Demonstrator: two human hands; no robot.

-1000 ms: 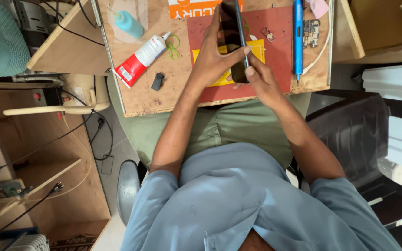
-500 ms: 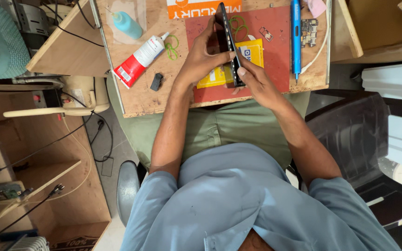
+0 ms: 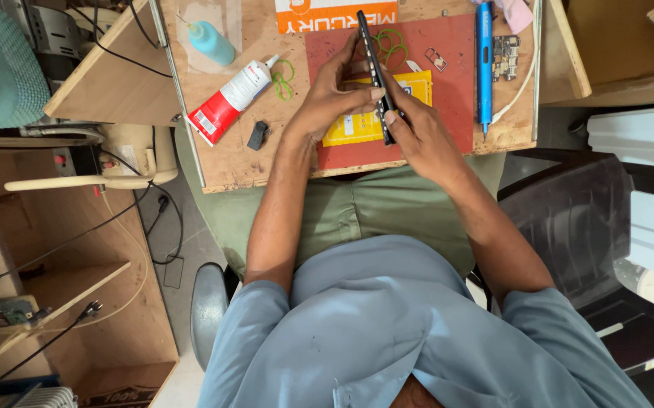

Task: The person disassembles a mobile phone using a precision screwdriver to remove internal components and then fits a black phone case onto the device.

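Phone now turned nearly edge-on to the camera; a second ago its dark face showed broader, half a second ago it was already tilting. Both hands have stayed over the red mat, shifted slightly toward the table edge.

Left hand (image 3: 333, 94) clamped on the thin black slab-shaped phone (image 3: 373, 72) from the left, fingers curled across its lower half, wrist bent, forearm running down toward the torso. Right hand (image 3: 423, 136) grips the phone's near end, thumb and fingertips (image 3: 391, 117) pressed against the edge, back of hand up, forearm angling down-right. Hands touch each other around the phone, both closed on it.

Phone is held above the yellow rectangular card (image 3: 357, 125) that lies on the red rectangular work mat (image 3: 448, 91), far end pointing away from the body.

On the mat: green rubber-band loops (image 3: 393, 47) just beside the phone's far end, a blue pen-shaped electric screwdriver (image 3: 483, 64) to the right, a small circuit board (image 3: 505, 57) beside it.

Left of the mat on the bare wooden table (image 3: 229, 162): red-and-white glue tube (image 3: 229, 102), small black block (image 3: 257, 136), pale blue squeeze bottle (image 3: 210, 41), more green loops (image 3: 283, 79). Orange-and-white printed box (image 3: 334, 15) at the far edge.

Black plastic chair (image 3: 576, 219) to the right.
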